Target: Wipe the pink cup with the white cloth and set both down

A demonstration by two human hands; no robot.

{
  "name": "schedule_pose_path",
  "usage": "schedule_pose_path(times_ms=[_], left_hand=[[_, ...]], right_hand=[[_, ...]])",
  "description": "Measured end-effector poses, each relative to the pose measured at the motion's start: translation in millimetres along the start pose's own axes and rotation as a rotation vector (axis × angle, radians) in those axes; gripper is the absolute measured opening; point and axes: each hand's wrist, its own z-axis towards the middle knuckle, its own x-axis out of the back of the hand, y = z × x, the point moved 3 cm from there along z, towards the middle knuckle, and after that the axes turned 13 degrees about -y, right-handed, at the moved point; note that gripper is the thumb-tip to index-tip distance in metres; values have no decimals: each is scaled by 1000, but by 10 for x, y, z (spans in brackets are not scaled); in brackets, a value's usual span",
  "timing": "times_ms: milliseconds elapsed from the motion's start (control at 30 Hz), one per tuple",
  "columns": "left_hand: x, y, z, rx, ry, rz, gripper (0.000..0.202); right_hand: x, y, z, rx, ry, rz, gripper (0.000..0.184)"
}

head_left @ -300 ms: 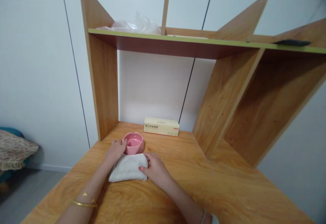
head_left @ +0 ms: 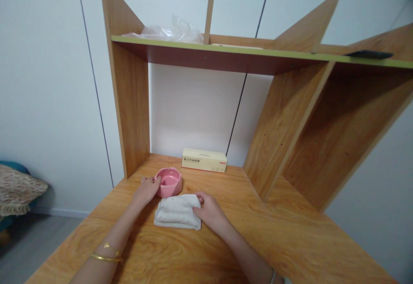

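The left hand [head_left: 146,190] rests on the worktop [head_left: 206,249], fingers loosely bent, touching the side of the pink bowl [head_left: 168,182]. The right hand [head_left: 210,211] grips the right edge of the folded white cloth [head_left: 176,217], which seems to have 2 layers, just in front of the bowl. A box [head_left: 204,160] lies behind.

Print on the cream box [head_left: 204,160] behind the pink bowl [head_left: 169,182] too small to read. My right hand [head_left: 210,211] covers the towel's [head_left: 177,217] right end. Bowl's left rim hidden under my left hand [head_left: 146,190]. Both forearms cut off at frame bottom.
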Motion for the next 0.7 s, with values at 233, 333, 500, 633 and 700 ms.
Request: schedule_pose_path(times_ms=[233, 333, 500, 633, 700], left_hand=[[-49, 0, 12, 25, -91, -202, 41], [-71, 15, 13, 40, -126, -290, 35], [-47, 44, -14, 80, -141, -391, 26], [-23, 83, -49, 93, -132, -443, 25], [-29, 129, -71, 85, -127, -468, 27]], right_hand=[[687, 593, -280, -160, 174, -113, 44], [852, 773, -382, -250, 252, -165, 47], [855, 771, -473, -276, 349, -376, 44], [771, 637, -486, -161, 362, -446, 34], [714, 572, -476, -85, 326, -429, 29]])
